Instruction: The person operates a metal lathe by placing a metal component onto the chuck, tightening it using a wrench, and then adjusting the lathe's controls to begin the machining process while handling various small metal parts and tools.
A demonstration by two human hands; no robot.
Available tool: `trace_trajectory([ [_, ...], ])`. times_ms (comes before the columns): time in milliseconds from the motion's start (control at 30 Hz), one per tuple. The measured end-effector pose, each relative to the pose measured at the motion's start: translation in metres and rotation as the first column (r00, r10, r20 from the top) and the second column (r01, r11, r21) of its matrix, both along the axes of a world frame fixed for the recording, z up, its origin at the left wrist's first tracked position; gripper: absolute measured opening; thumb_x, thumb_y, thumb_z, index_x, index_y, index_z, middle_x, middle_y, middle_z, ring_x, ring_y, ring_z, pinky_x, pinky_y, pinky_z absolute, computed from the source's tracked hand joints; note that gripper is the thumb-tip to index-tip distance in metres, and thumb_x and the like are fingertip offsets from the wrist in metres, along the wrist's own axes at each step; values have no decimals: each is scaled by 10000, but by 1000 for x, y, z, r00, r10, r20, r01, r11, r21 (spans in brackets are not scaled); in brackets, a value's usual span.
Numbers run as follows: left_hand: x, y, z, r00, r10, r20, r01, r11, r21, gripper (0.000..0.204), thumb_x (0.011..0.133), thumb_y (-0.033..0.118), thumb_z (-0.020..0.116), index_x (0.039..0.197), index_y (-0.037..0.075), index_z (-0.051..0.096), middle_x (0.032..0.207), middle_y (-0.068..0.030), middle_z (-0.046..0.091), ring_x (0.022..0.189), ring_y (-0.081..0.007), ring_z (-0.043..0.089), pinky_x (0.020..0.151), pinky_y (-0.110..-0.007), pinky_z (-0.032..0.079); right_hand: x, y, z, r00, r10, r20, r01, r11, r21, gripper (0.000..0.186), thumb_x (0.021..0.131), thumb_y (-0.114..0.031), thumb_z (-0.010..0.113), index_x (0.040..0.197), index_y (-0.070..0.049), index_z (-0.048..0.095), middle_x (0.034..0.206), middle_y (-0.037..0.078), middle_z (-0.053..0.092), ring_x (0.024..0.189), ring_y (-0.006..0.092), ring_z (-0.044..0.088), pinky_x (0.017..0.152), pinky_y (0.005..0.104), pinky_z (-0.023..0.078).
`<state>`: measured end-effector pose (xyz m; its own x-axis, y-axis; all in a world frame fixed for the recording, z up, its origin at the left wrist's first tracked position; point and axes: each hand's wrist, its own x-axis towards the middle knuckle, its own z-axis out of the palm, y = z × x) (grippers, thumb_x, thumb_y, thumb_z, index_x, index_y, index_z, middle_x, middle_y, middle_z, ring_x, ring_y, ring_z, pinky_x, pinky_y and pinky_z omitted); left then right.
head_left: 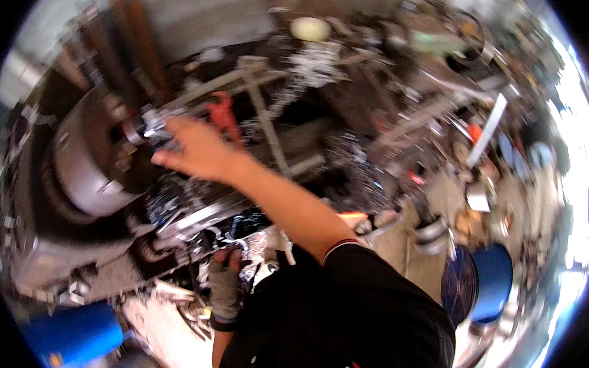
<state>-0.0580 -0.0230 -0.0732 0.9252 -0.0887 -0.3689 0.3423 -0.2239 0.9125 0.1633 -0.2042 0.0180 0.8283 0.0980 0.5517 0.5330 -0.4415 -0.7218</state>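
My bare right hand (200, 149) is stretched far to the left, over the rim of a large round grey metal drum (85, 170). At its fingertips is a small shiny metal piece (154, 122), which seems gripped between fingers and thumb; blur hides its kind. Just behind that hand lies a red tool-like piece (223, 117). My left hand (225, 284), in a grey glove with bare fingertips, is low in front of my body, at a heap of shiny metal scraps (254, 245). What its fingers touch or hold is not clear.
A pale metal frame (262, 106) lies across the scrap pile. Long rusty bars (138, 49) lean at the back left. A blue drum (73, 336) stands at the lower left and a blue barrel (489, 281) at the right. A pale round object (310, 29) sits at the back.
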Motion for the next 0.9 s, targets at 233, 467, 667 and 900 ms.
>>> trace_trajectory([
  [233,4,-34,15,900,-403,166,387,914,122,159,980,155,656,1031,14,709,838,-47,646,724,-138,589,658,-296,489,-196,-111,-10,928,-370,-34,362,921,-144,125,854,-167,743,886,-48,730,796,114,679,694,295,675,626,405,553],
  [467,-2,-36,7,864,-483,140,472,875,107,169,981,170,653,1023,20,717,808,-82,645,742,-162,599,665,-313,477,-319,-289,-40,163,-985,56,824,105,-556,288,814,-215,759,1019,-25,689,1053,204,650,978,389,655,835,460,550],
  [667,-4,-31,14,797,-519,309,463,853,240,159,959,161,659,1010,24,720,834,-111,665,758,-229,622,718,-358,492,-325,-327,-28,283,-943,-173,684,325,-653,467,737,-275,800,1112,-10,714,972,246,630,998,430,621,902,477,512],
  [900,-8,-19,35,908,-403,115,380,907,183,159,938,135,666,1006,3,725,863,-133,704,815,-236,658,762,-337,507,-334,-303,9,275,-938,-210,703,345,-622,403,821,-288,754,1085,13,707,1014,252,690,940,432,667,795,491,531],
])
